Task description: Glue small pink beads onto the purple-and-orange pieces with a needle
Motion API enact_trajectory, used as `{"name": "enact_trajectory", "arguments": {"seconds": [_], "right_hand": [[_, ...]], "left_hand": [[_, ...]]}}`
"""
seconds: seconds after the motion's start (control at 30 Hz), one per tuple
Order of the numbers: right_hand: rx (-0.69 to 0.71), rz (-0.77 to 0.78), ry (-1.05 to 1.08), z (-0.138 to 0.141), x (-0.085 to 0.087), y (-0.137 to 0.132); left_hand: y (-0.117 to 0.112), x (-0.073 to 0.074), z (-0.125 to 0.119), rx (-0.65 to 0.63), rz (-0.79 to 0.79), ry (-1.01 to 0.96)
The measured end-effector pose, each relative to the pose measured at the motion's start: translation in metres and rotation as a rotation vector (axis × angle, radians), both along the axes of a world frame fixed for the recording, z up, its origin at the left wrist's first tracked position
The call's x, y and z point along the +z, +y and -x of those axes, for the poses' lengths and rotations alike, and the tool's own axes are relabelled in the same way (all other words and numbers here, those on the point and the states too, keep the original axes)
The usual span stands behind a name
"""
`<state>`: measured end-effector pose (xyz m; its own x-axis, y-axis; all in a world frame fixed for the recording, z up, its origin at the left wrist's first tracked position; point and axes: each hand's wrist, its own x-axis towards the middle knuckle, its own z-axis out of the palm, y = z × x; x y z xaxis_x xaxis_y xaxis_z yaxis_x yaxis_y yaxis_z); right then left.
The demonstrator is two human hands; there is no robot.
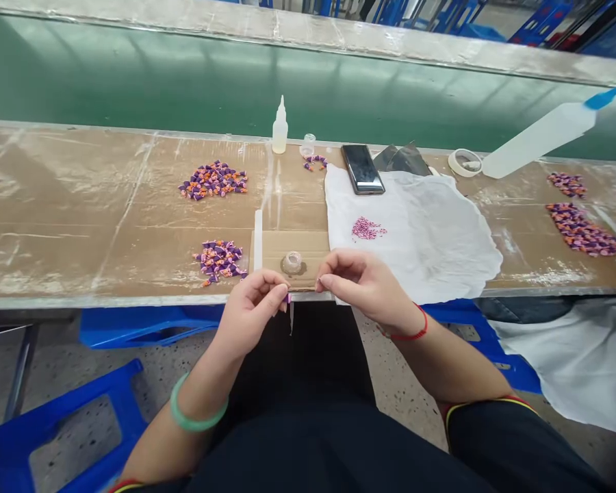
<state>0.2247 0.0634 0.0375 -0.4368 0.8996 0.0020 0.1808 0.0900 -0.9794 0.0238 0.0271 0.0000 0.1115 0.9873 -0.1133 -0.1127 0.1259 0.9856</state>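
Observation:
My left hand point(251, 311) is closed in a pinch at the table's front edge. Between its thumb and finger shows a bit of a small purple piece point(287, 298); most of it is hidden by the fingers. My right hand point(362, 284) is also pinched, a short gap to the right, and whatever its fingertips hold is too small to name. Just beyond both hands, a small clear cup point(292, 261) rests on a cardboard piece point(272, 243). A white flat strip point(258, 239) lies at the cardboard's left side. Purple-and-orange pieces point(220, 261) form a pile left of it.
Right of the cardboard, a white cloth point(431, 226) carries tiny pink bits point(368, 229) and a phone point(363, 169). Behind stand a dropper bottle point(280, 129) and a tape roll point(465, 163). A large bottle point(539, 140) leans at right. More piles point(214, 181) lie farther back.

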Motion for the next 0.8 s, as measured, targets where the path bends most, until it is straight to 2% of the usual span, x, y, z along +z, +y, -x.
{"name": "enact_trajectory", "arguments": {"seconds": [0.17, 0.33, 0.5, 0.63, 0.8], "right_hand": [[0.053, -0.146, -0.11, 0.002, 0.004, 0.009], [0.095, -0.07, -0.16, 0.007, 0.008, 0.011], [0.073, -0.025, -0.172, 0.012, 0.008, 0.008], [0.072, -0.035, -0.171, 0.013, 0.008, 0.007], [0.136, 0.01, -0.158, 0.013, 0.013, 0.007]], "left_hand": [[0.002, 0.002, 0.001, 0.027, -0.087, 0.048], [0.007, 0.01, -0.008, 0.006, -0.279, 0.233], [0.01, 0.009, -0.013, 0.008, -0.395, 0.395], [0.01, 0.008, -0.011, 0.005, -0.437, 0.436], [0.013, 0.012, -0.006, -0.109, -0.385, 0.344]]}}
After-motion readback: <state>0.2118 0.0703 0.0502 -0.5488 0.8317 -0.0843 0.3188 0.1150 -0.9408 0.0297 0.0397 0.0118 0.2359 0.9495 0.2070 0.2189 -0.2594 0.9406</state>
